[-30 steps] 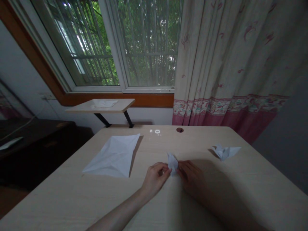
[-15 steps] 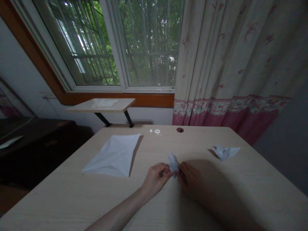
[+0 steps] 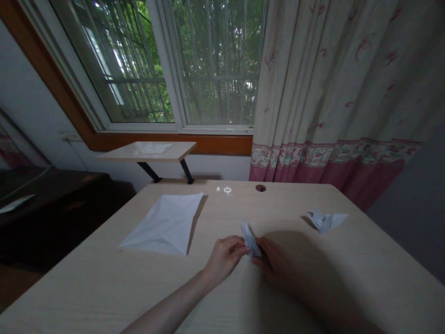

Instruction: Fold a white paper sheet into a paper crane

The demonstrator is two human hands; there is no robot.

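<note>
A small folded piece of white paper [image 3: 250, 239] is held upright between my hands over the middle of the desk. My left hand [image 3: 227, 256] pinches its left side low down with thumb and fingers. On the other side, my right hand [image 3: 276, 260] grips the paper's right edge, and its fingertips are partly in shadow. To the right lies a folded paper crane [image 3: 325, 221] with pointed ends. A creased white paper sheet [image 3: 165, 225] is spread out at the left, its edges slightly raised.
The pale wooden desk [image 3: 222, 208] has a round cable hole [image 3: 260, 188] near its back edge. A small raised shelf [image 3: 181, 152] at the back left carries more white paper [image 3: 153, 148]. Behind stand a barred window and a patterned curtain [image 3: 333, 93].
The folded paper has turned a little and looks narrower and more slanted. My right fingers have shifted slightly along its edge. The crane and the sheet stay put.
</note>
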